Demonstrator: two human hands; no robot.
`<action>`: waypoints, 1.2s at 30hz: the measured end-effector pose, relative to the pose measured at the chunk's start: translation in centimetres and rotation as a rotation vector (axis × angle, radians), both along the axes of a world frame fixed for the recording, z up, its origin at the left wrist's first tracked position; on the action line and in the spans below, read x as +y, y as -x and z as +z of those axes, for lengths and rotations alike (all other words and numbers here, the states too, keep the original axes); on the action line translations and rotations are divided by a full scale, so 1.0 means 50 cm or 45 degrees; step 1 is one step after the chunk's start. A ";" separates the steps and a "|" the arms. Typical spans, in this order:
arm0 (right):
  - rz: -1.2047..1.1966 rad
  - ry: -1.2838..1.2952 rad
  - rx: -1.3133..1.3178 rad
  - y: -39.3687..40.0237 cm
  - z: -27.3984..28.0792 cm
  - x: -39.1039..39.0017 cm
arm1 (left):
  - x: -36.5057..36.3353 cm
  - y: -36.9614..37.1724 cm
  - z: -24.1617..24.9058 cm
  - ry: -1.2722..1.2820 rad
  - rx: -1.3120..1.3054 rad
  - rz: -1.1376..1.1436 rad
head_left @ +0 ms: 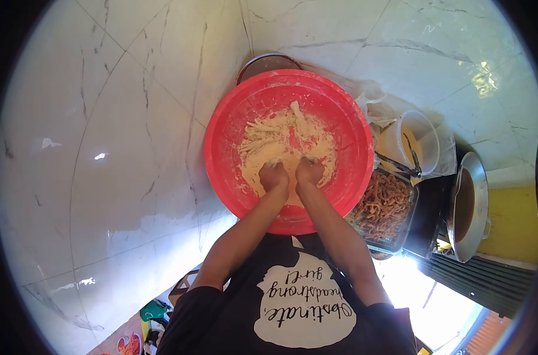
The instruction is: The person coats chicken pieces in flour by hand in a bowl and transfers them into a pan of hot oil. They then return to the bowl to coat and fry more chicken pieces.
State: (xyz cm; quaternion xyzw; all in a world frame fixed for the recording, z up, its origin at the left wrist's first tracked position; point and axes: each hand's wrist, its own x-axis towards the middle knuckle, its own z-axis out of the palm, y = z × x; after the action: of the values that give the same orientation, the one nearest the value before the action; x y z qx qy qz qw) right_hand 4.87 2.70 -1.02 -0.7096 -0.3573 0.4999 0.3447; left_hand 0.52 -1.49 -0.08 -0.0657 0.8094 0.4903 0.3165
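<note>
Both my hands are down inside a wide red basin [346, 195], low in the pale flour mixture [263, 145]. My left hand [274, 176] is closed, its fingers curled into the flour. Close beside it on the right, my right hand [310, 171] is closed too, with its fingertips hidden in the flour. What either hand holds, if anything, cannot be made out. Coated strips lie in the flour beyond my hands, and one pale piece [298, 115] stands out near the far side. Flour dust clings to the basin's inner wall.
Right of the basin sit a glass tray of brown fried strips [384, 204], a clear plastic tub [420, 142] with tongs [399, 165], and a large metal pan [473, 207] of brown liquid. A round container rim [269, 57] shows behind the basin. Tiled walls [133, 148] surround the corner.
</note>
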 end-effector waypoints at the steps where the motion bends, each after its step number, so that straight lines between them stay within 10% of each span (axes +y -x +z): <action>1: 0.001 -0.008 0.000 0.004 0.015 0.003 | 0.009 -0.002 0.012 -0.008 0.000 0.001; 4: -0.044 0.050 -0.230 -0.003 0.029 -0.013 | 0.009 -0.026 0.032 0.222 0.161 0.015; 18: 0.128 0.372 0.878 -0.145 0.049 0.062 | -0.052 0.049 0.003 -0.636 0.226 -0.344; 25: 0.147 0.285 0.759 -0.135 0.042 0.057 | -0.024 -0.016 -0.009 -0.550 -0.087 0.027; 27: 0.012 -0.334 0.139 -0.088 -0.035 0.027 | 0.005 -0.065 -0.039 -0.174 0.255 0.288; 36: 0.023 -0.248 0.221 -0.101 0.093 -0.033 | -0.022 -0.126 0.042 -0.564 0.311 0.086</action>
State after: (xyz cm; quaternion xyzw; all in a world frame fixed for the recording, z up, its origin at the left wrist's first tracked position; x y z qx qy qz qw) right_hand 9.93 1.03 3.64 -0.6236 -0.3793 0.5256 0.4371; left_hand 6.82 -2.61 2.04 0.0380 0.7117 0.6702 0.2067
